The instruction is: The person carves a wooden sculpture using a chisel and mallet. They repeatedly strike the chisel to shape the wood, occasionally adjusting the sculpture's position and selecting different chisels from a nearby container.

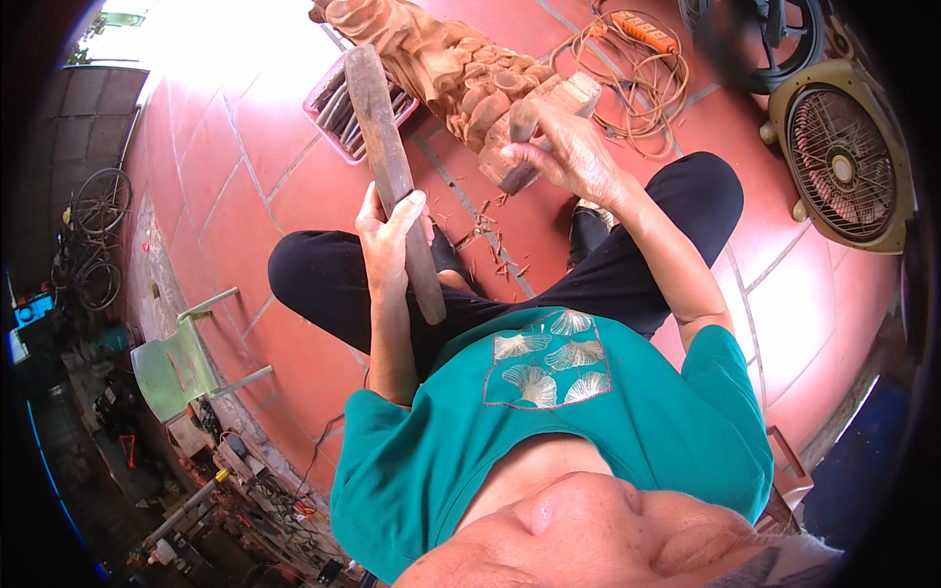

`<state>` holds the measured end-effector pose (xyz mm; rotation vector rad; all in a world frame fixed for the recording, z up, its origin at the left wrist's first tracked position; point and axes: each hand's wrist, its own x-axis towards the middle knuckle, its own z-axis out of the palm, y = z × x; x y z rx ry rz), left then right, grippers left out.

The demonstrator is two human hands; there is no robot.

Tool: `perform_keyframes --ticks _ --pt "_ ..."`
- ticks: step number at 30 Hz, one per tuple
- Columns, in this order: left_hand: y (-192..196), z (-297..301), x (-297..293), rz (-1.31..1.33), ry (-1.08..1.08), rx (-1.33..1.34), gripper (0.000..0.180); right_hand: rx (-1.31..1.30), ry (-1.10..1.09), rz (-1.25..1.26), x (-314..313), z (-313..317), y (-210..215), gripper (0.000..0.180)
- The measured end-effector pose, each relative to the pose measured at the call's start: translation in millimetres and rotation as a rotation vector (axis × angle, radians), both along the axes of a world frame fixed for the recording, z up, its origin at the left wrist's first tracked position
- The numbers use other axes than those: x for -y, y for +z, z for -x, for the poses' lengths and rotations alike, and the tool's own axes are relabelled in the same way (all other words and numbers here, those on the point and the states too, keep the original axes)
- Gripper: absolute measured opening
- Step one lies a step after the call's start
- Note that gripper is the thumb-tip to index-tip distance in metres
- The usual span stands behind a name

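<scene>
Pink plastic basket [336,146] near the upper centre of the frame, set on the red tiled floor [284,216]. Inside, a crowd of slender, rod-like tools [335,113], laid side by side, mostly dark or greyish; exact kinds too small to tell. Partly covered in this view by a long wooden bar [377,127], brown and worn, slanting from the upper centre down toward the middle of the frame. Held near its lower part by the left hand [394,230], fingers wrapped round, thumb laid across the near face.

Just right of the basket, a carved wooden piece [461,73], reddish brown and deeply worked, running from the top edge toward the centre, with a plainer, block-like end. At that end, the right hand [578,157], thumb and fingers curved toward each other; impossible to tell whether gripping something small or only touching the wood.

Below the carving, thin wood shavings [495,240] scattered over the tiles. At upper right, an orange power strip [642,31] beside a loosely coiled cable [669,118]; farther right, a beige-framed fan [843,162]. At lower left, a pale green chair [167,372].
</scene>
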<state>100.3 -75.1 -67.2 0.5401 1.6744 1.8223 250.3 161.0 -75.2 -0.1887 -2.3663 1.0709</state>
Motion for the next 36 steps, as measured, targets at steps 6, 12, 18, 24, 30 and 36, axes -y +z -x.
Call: perform_keyframes --ticks 6,12,18,24,30,36 --pt "22 -17 5 -0.056 0.022 -0.120 0.046 -0.205 0.063 -0.233 25 8 -11 0.032" --pt "43 -49 32 -0.224 0.138 -0.360 0.059 -0.181 0.033 -0.317 40 4 -20 0.040" --pt "44 -78 41 0.245 0.042 -0.595 0.052 -0.136 0.067 -0.331 43 6 -23 0.046" --pt "34 -55 57 0.193 -0.081 -0.263 0.046 -0.109 0.047 -0.424 50 8 -33 0.038" --pt "33 -69 56 -0.155 0.138 -0.508 0.061 -0.043 0.088 -0.434 54 7 -34 0.043" --pt "32 -58 49 0.361 -0.126 -0.351 0.044 -0.025 0.072 -0.487 54 9 -41 0.042"
